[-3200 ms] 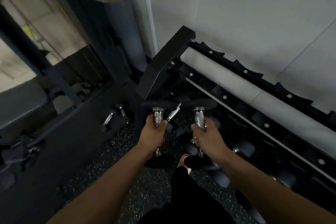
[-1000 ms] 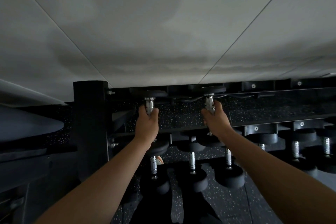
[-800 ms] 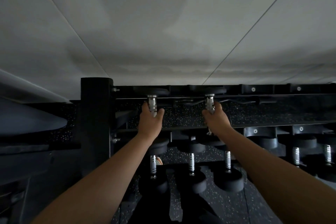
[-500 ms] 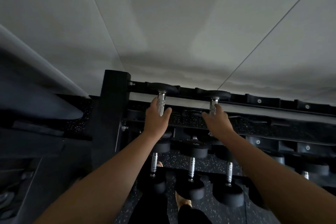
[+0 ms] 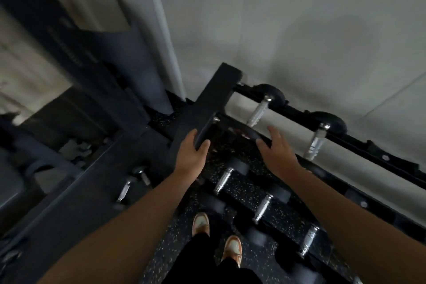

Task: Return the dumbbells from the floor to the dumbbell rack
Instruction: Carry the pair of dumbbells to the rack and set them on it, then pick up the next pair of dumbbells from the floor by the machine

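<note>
Wall: big, pale grey wall (image 5: 288,18) fills the back of the room, with a soft shadow on it.
Floor: black rubber floor (image 5: 251,193) with tiny white specks, seen under the rack and by the feet.
Dark frame: a big dark machine frame (image 5: 76,57) stands on the left side, blurry and hard to make out.
Rack: the black dumbbell rack (image 5: 207,108) runs along the wall, from its thick end post out to the right. It has a top row and lower rows.
Arms: two bare arms reach forward from the bottom of the view.
Top dumbbells: two dumbbells sit on the top row of the rack. The first dumbbell (image 5: 260,109) is next to the end post. The second dumbbell (image 5: 315,143) is to its right. Both have shiny silver handles and black round ends.
Lower dumbbells: more dumbbells (image 5: 262,207) lie in the lower rows, side by side.
Floor dumbbells: small dumbbells (image 5: 131,184) lie on the floor to the left of the rack, well apart from it.
Left hand: the left hand (image 5: 191,157) is loose, with its fingers resting on the edge of the rack's end post. It grips no dumbbell.
Right hand: the right hand (image 5: 276,150) is spread and empty, just below the first dumbbell, at the front rail. It is not touching the handle.
Shoes: two orange and white shoes (image 5: 216,235) stand on the floor in front of the rack.
</note>
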